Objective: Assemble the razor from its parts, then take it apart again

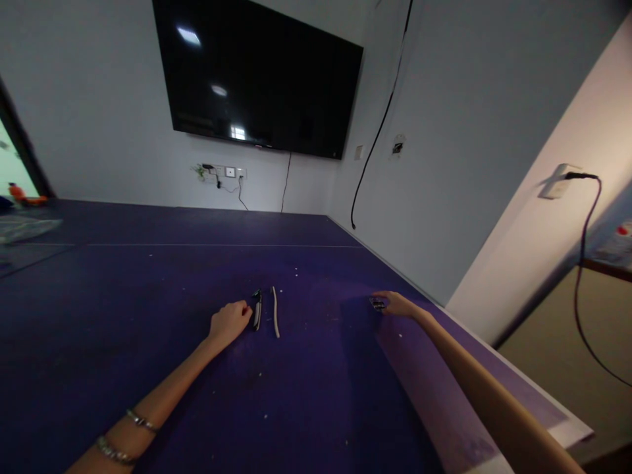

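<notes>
My left hand [230, 322] rests on the purple tabletop with its fingers curled in, and nothing shows in it. Just right of its knuckles lies a slim tool like a razor [257, 312], with a dark head and a pale and dark handle. Whether the hand touches it I cannot tell. Beside that is a short, slightly bent whitish strip [275, 313]. Far to the right, my right hand [399, 305] pinches a small dark object with shiny parts [378, 304] at the table surface; its kind is too small to tell.
Small white specks dot the purple table [306, 395]. A black cable [378, 135] hangs along the right wall to the table's edge. A large television [261, 79] hangs above wall sockets [230, 172]. A clear plastic bag [29, 228] lies far left. A plugged cord [585, 243] hangs at right.
</notes>
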A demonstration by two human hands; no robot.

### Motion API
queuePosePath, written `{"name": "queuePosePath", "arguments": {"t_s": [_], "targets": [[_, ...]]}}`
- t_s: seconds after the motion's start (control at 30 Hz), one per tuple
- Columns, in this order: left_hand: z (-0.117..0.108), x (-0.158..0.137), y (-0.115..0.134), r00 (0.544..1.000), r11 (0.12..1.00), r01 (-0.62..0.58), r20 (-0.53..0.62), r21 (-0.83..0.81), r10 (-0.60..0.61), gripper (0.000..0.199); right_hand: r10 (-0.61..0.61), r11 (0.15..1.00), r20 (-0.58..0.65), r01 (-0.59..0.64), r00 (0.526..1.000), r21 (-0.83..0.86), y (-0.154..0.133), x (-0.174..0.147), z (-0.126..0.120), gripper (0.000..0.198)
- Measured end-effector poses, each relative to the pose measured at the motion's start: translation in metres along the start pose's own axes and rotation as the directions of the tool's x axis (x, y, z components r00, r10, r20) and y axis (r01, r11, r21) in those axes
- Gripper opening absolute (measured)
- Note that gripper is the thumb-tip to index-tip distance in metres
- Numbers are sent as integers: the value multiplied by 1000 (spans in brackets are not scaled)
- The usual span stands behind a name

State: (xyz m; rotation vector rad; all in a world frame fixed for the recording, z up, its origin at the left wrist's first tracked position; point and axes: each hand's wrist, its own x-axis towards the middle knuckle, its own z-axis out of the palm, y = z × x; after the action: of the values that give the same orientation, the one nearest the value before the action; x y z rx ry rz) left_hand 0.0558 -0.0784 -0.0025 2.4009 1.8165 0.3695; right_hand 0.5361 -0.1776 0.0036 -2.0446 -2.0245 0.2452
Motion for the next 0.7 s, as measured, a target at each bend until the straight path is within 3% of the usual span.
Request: {"name": "queuePosePath", "arguments": {"t_s": [0.4,0.53,0.7], "targets": [[-3,-4,4,1000,1000,-5,3,22,5,30,45,999,-88,-43,995,29,-12,4,4,56],[1,-5,3,1000,1000,-10,-13,25,10,31,-12,994,-103,23,995,109,-43,20,11,59],[3,-5,3,1000,999,0,-16,39,1,29,-163,957,-120,187,979,220,-103,44,29,59]]}}
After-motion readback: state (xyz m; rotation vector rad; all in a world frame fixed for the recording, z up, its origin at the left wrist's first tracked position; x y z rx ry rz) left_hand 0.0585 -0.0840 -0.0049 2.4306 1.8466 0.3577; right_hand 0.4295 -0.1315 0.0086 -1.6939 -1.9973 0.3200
